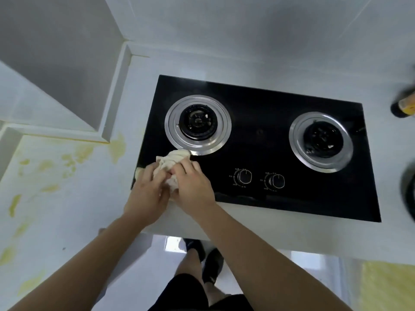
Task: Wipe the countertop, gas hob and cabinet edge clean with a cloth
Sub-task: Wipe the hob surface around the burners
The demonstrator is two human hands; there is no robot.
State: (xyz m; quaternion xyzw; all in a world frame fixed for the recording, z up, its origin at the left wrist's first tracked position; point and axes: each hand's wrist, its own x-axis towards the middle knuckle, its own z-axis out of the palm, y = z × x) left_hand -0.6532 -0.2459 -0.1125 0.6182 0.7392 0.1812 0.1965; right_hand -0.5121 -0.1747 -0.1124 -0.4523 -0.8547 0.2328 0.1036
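Note:
A black glass gas hob (258,135) with two steel-ringed burners and two knobs is set into the white countertop (67,198). A crumpled beige cloth (173,159) rests on the hob's front left corner, just below the left burner (198,124). My left hand (147,196) and my right hand (193,185) both grip the cloth, fingers bunched into it. Yellow stains mark the countertop left of the hob. The counter's front edge (258,240) runs below my wrists.
A white boxed ledge (112,102) stands at the back left. A dark bottle (404,104) and a dark round pan edge (408,191) sit at the right border. The right burner (321,141) holds some debris. My legs and dark shoes show below the counter.

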